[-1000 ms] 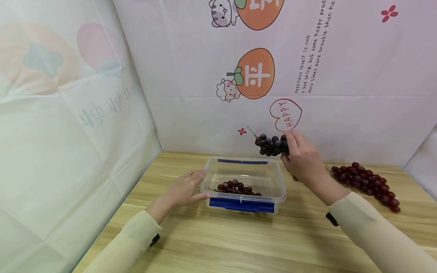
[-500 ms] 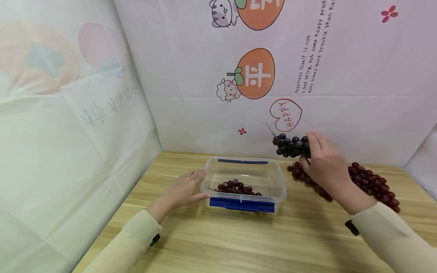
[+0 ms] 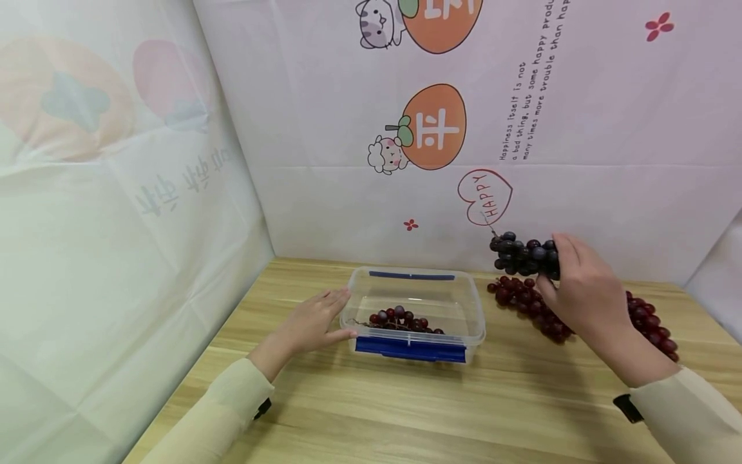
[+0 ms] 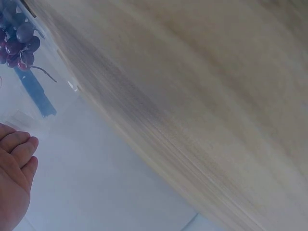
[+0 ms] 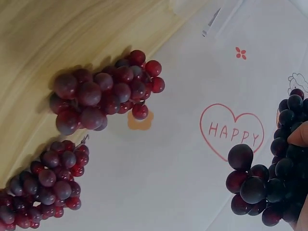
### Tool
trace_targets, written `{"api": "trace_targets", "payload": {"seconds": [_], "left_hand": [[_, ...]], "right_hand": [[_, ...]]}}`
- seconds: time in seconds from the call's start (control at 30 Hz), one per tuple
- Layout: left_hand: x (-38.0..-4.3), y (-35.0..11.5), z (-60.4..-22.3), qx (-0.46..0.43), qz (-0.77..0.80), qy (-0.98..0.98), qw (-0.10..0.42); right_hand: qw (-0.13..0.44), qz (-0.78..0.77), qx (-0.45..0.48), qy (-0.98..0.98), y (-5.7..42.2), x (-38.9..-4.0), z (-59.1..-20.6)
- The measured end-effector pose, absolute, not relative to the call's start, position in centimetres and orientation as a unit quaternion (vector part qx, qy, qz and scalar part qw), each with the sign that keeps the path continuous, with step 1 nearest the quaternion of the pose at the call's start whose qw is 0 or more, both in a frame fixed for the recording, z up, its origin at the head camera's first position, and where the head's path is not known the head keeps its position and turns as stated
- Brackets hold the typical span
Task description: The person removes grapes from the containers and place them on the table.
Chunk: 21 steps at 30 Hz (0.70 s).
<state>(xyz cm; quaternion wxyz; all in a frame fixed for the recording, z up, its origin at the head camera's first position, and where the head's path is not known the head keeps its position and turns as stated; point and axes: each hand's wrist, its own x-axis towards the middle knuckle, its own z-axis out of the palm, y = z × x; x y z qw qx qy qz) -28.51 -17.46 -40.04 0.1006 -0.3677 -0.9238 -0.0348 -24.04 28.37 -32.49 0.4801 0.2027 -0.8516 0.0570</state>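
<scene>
My right hand (image 3: 588,290) grips one end of a bunch of dark, nearly black grapes (image 3: 524,256), raised above the table in front of the back cloth. Its thin stem points up and left. In the right wrist view the fingers wrap the dark grapes (image 5: 274,183) at the right edge. My left hand (image 3: 310,322) rests with straight fingers against the left side of a clear plastic container (image 3: 475,303) with blue clasps. Inside it lies a small bunch of red grapes (image 3: 400,319), its stem toward the left. The left wrist view shows these grapes (image 4: 17,36) through the wall.
Two red grape bunches lie on the wooden table (image 3: 406,412) right of the container: a nearer-left bunch (image 3: 527,303) below my right hand, and another bunch (image 3: 652,328) partly behind my right wrist. A printed white cloth (image 3: 336,212) stands along the back and left.
My right hand has carried the dark grapes rightward, away from above the container's right edge, uncovering the red bunch beneath. The left hand and container have stayed put.
</scene>
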Motion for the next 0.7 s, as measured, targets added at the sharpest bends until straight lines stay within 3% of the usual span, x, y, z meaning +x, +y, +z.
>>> {"api": "trace_targets", "payload": {"seconds": [0.7], "left_hand": [[-28.6, -17.5, -40.2, -0.366, -0.035, -0.924, 0.1]], "right_hand": [[0.498, 0.071, 0.176, -0.846, 30.6, -22.0, -34.2]]}}
